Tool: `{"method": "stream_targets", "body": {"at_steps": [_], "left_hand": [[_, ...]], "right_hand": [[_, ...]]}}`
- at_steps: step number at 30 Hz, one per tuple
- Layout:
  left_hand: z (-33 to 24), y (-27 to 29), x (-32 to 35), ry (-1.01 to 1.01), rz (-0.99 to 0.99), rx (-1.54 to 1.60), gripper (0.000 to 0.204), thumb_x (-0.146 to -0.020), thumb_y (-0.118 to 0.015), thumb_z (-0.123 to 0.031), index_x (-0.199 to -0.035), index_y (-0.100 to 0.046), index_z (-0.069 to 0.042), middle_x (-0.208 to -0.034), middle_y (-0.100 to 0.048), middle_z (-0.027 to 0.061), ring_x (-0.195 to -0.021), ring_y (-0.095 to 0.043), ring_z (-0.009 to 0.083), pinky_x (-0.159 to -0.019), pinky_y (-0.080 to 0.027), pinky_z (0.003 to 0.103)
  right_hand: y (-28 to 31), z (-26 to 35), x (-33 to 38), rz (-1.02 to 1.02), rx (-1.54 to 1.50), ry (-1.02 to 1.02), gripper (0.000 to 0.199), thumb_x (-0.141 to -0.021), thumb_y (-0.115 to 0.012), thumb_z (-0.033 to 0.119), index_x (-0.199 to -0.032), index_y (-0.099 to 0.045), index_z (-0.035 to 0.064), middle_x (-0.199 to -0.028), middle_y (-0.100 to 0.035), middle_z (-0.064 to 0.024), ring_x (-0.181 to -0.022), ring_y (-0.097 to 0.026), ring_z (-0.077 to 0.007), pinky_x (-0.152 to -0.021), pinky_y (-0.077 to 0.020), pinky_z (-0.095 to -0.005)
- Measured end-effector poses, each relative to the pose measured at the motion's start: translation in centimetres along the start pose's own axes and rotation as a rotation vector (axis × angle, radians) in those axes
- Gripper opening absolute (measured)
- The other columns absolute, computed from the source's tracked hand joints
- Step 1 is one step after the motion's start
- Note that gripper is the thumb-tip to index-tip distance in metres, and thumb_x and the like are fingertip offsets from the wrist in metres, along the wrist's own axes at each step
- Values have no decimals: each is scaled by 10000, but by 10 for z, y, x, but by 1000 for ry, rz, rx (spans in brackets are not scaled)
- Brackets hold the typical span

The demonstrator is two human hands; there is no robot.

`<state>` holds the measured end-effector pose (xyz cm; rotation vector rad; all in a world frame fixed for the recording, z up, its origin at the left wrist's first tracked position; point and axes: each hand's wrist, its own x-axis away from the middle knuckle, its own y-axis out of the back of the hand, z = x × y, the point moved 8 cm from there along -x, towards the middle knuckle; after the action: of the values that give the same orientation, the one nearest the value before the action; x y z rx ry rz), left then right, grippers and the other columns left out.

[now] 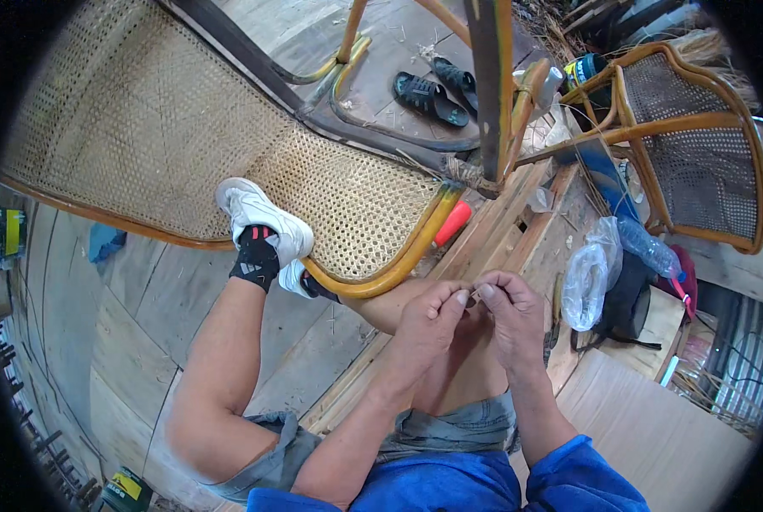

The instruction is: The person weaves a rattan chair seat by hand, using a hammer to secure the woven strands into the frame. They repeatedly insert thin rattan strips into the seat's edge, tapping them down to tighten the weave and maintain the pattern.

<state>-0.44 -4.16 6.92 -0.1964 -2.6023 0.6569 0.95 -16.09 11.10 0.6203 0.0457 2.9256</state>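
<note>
My left hand (430, 322) and my right hand (516, 316) meet above my bent leg. Both are closed, thumbs pressed against curled fingers, fingertips almost touching. Something thin and small seems to be pinched between them, too fine to make out. Beyond them a rattan chair (394, 279) lies tipped, its woven cane panel (347, 192) facing up. One of my white shoes (266, 222) rests over its lower edge. Neither hand touches the chair.
A red-orange handle (453, 224) lies beside the chair's rim on wooden planks (518, 218). At right are a clear plastic bag (585, 286), a plastic bottle (649, 247) and another cane-backed chair (633, 132). Black sandals (428, 98) lie on the floor beyond.
</note>
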Motion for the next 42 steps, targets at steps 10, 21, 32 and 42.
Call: {"method": "stream_targets", "body": {"at_steps": [10, 21, 32, 42], "left_hand": [[-15, 20, 9, 22, 2, 243, 129, -926, -572, -114, -1004, -625, -25, -853, -603, -32, -744, -528, 21, -614, -407, 142], [-34, 44, 0, -329, -292, -385, 122, -900, -571, -83, -964, -613, 12, -786, -584, 69, -740, -557, 120, -678, -464, 263], [-29, 108, -143, -241, -476, -474, 296, -869, -609, -214, -1034, -610, 32, -851, -647, 133, -763, -605, 168, -710, -478, 294], [-5, 113, -197, -150, -402, -233, 167, -841, -631, -187, -867, -676, -29, -694, -638, 92, -622, -587, 155, -615, -461, 306]], "right_hand": [[-29, -14, 6, 116, -299, -223, 108, -888, -626, 121, -964, -602, 48, -829, -605, -9, -732, -546, -93, -646, -447, -226], [-41, -31, -28, 350, -76, -284, 67, -902, -605, 118, -941, -598, 64, -799, -562, 36, -742, -524, -63, -644, -442, -222], [-47, 3, -140, 6, 460, 300, 86, -883, -560, 20, -954, -608, 22, -827, -611, -6, -719, -567, -81, -634, -466, -228], [-82, -6, -163, -5, 1078, 628, 76, -866, -559, 14, -938, -569, 35, -826, -587, -128, -751, -586, -272, -698, -470, -325]]}}
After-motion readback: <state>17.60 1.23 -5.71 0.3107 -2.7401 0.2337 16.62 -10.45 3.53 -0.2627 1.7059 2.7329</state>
